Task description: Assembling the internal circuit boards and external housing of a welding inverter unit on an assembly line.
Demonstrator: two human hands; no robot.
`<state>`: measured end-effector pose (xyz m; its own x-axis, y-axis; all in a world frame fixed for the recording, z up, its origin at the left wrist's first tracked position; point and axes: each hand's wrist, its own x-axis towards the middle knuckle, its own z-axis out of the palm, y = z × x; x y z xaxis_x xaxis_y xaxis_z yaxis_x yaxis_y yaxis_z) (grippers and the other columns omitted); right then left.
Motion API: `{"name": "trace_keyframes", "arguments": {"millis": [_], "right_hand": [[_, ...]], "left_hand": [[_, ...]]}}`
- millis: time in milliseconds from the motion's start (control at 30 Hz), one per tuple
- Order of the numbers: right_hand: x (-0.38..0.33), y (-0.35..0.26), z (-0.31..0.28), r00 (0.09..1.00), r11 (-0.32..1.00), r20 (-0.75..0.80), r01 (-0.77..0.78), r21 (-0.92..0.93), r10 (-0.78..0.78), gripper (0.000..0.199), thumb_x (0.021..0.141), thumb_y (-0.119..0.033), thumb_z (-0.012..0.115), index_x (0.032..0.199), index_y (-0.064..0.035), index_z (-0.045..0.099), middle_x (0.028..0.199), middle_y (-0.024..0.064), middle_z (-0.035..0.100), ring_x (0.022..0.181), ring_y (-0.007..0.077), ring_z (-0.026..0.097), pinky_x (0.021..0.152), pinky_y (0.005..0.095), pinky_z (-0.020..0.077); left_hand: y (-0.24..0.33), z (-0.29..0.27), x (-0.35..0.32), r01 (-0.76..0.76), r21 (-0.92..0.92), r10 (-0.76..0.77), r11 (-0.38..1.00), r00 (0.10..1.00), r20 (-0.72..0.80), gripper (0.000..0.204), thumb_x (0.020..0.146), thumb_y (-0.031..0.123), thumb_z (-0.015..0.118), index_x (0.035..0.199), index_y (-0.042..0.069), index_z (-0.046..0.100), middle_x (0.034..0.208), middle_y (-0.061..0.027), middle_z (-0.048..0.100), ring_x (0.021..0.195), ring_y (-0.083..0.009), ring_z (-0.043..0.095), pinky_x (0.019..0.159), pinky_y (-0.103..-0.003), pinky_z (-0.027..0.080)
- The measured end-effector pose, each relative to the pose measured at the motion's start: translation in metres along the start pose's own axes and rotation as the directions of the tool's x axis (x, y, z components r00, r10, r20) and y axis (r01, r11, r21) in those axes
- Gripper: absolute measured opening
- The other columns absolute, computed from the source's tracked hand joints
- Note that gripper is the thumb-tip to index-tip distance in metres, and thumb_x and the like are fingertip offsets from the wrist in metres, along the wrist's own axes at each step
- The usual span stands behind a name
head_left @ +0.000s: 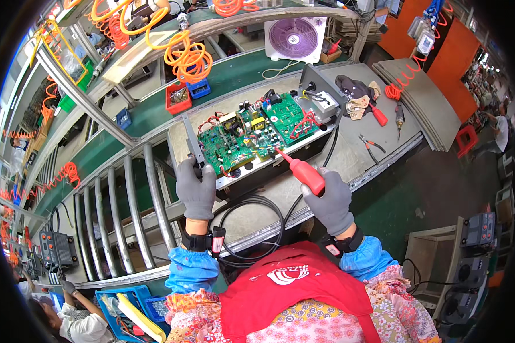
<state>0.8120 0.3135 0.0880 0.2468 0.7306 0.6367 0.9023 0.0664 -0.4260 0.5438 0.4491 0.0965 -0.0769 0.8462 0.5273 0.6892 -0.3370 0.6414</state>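
An open metal chassis (309,139) carrying green circuit boards (289,121) sits on the grey table (352,146), just toward 12 o'clock from the middle of the view. The 2 hands are gloved in grey. The right hand (330,200), at 4 o'clock from the chassis, has its grip closed round the handle of a red screwdriver (306,176), which leans toward 11 o'clock with its tip at the chassis's near edge. Whether the tip sits in a screw is too small to tell. The left hand (197,186) rests at the chassis's 8 o'clock corner, beside an upright end plate (193,140); I cannot tell whether its grip clamps the metal or merely steadies it.

The slanted shaft is the main risk: off-axis pressure could make the tip skid onto the boards, scraping a trace or knocking a component. If the left hand's support were too light, twisting force could swivel the chassis. The loose red wires (306,123) toward 1 o'clock could snag on the tool. A black cable (281,220) lies coiled at 6 o'clock, near both forearms; a sleeve catching it might tug the unit. Pliers (365,142) lie at 2 o'clock, well apart from the right hand.
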Motion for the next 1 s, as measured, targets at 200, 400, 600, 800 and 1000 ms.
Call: {"name": "trace_keyframes", "arguments": {"millis": [200,400,600,800,1000], "right_hand": [[0.003,0.0,-0.003,1.0,1.0,0.001,-0.015,0.003,0.015,0.045,0.068,-0.02,0.08,0.104,-0.0009,0.061,0.087,0.0164,0.061,0.071,0.0349,0.064,0.062,0.0424,0.0506],[0.007,0.001,-0.003,0.998,1.0,-0.064,-0.005,0.0,0.005,0.044,0.068,-0.022,0.079,0.1,-0.0014,0.059,0.077,0.0142,0.057,0.065,0.0339,0.06,0.059,0.0431,0.0479],[0.008,0.004,0.001,0.997,1.0,-0.08,0.012,0.023,-0.01,0.044,0.068,-0.021,0.079,0.102,-0.0006,0.059,0.079,0.0142,0.059,0.067,0.034,0.061,0.06,0.0432,0.0485],[0.007,0.006,-0.001,0.996,1.0,-0.085,-0.004,0.031,0.007,0.042,0.067,-0.02,0.078,0.1,-0.0009,0.06,0.082,0.0139,0.06,0.068,0.0341,0.061,0.061,0.043,0.049],[0.008,0.002,-0.003,0.999,0.997,-0.037,0.009,0.083,-0.006,0.043,0.067,-0.02,0.078,0.102,-0.0012,0.06,0.084,0.0136,0.061,0.069,0.0337,0.062,0.061,0.0427,0.0497]], "left_hand": [[0.006,0.0,-0.001,0.024,-0.014,-0.024,1.0,1.0,-0.01,0.03,0.08,0.02,0.065,0.102,0.0,0.063,0.08,-0.0079,0.058,0.068,-0.0183,0.056,0.066,-0.034,0.048],[0.005,-0.001,0.0,0.019,-0.008,-0.019,1.0,1.0,-0.008,0.029,0.08,0.018,0.064,0.103,0.001,0.063,0.081,-0.0075,0.058,0.068,-0.0172,0.055,0.066,-0.033,0.048],[-0.001,0.003,-0.001,-0.001,-0.026,0.0,1.0,1.0,-0.025,0.028,0.081,0.017,0.064,0.103,0.001,0.062,0.079,-0.0052,0.058,0.067,-0.0147,0.055,0.065,-0.031,0.048],[-0.002,0.003,-0.002,0.011,-0.028,-0.011,1.0,1.0,0.0,0.027,0.082,0.015,0.063,0.105,0.001,0.062,0.08,-0.0047,0.059,0.067,-0.0126,0.054,0.064,-0.03,0.048],[0.0,0.002,-0.001,-0.011,-0.012,0.011,1.0,1.0,-0.009,0.027,0.082,0.014,0.062,0.105,0.0,0.061,0.08,-0.0038,0.059,0.067,-0.0111,0.054,0.064,-0.028,0.047]]}}
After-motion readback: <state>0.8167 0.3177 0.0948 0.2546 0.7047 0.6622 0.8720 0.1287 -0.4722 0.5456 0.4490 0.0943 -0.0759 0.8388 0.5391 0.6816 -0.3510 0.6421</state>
